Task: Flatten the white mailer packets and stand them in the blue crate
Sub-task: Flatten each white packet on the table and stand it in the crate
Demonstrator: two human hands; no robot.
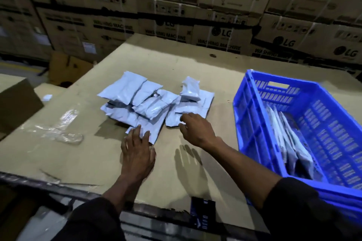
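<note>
- The stacked cartons printed with washing-machine labels wall off the far side of the room; they play no part here.
- The surface is sheeted in brown cardboard, with a crumpled scrap of clear film lying off to the left.
- The blue crate sits at the right edge of the surface; several packets in the crate already stand on edge, leaning together against its near wall.
- The pile of white mailer packets lies mid-surface, overlapping and puffy; one small one sits on top at the right.
- The left hand lies flat and open, fingers spread, fingertips pressing the near edge of the nearest packet; it grips nothing.
- The right hand hovers half-curled over the right-hand packet, fingertips at its edge; it has not closed on anything that I can see.
- To do this step well, I'd judge: pin with the left hand; sweep the right palm outward to push the air out; lift only one packet, then set it upright beside the ones standing.
</note>
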